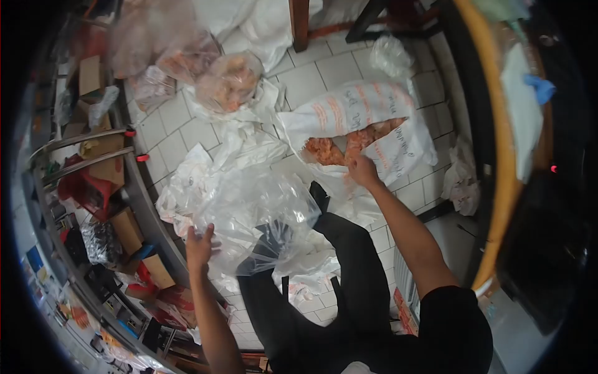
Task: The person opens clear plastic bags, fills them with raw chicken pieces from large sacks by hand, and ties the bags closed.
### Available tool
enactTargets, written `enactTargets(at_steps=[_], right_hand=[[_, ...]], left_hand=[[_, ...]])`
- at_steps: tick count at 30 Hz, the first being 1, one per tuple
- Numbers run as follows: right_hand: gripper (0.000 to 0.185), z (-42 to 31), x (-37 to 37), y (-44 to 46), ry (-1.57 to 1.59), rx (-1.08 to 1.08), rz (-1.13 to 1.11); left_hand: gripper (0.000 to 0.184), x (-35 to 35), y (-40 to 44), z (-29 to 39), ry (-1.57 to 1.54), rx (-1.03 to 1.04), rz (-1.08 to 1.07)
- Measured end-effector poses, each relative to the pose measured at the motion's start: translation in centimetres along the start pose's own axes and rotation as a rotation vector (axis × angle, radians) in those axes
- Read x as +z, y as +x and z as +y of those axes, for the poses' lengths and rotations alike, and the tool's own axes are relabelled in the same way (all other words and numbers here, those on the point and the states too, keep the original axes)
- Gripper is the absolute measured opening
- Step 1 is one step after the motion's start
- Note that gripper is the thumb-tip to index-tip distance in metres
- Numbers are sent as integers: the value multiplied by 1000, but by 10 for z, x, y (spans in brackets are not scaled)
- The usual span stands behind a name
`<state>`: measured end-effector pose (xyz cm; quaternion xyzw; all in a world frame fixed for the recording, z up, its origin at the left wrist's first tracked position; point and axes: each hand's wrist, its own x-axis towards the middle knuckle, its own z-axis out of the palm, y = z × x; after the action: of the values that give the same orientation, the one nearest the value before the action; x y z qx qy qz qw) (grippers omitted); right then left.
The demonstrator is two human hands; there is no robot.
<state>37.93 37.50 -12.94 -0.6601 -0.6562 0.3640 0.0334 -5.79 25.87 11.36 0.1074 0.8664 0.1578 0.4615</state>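
A large white sack [417, 140] with orange print and dark handwriting lies on the tiled floor, with a long tear showing reddish-orange pieces [324, 151] inside. My right hand [361, 169] is at the lower edge of the tear, its fingers closed at one of these pieces. A big clear plastic bag [268, 199] spreads over my knee and the floor in front of me. My left hand [200, 246] is at the left edge of this bag, fingers apart.
Clear bags with reddish contents [229, 81] sit at the upper left, near crumpled white sacks [249, 146]. Metal shelving [149, 206] with boxes runs down the left. A yellow-edged piece of furniture [507, 149] stands at the right. Dark legs [367, 19] of furniture stand at the top.
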Motion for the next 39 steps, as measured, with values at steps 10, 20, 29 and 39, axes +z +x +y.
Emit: enactTargets(at_steps=[10, 20, 29, 39], right_hand=[[83, 53, 185, 103, -253, -20, -166], [61, 75, 224, 107, -334, 68, 100], [106, 35, 140, 20, 445, -237, 595], [113, -123, 0, 19, 150, -538, -93]], left_hand=[[48, 112, 200, -19, -339, 291, -107], [34, 103, 252, 38, -112, 717, -91], [47, 66, 277, 0, -265, 640, -196], [56, 75, 249, -5, -361, 500, -425]])
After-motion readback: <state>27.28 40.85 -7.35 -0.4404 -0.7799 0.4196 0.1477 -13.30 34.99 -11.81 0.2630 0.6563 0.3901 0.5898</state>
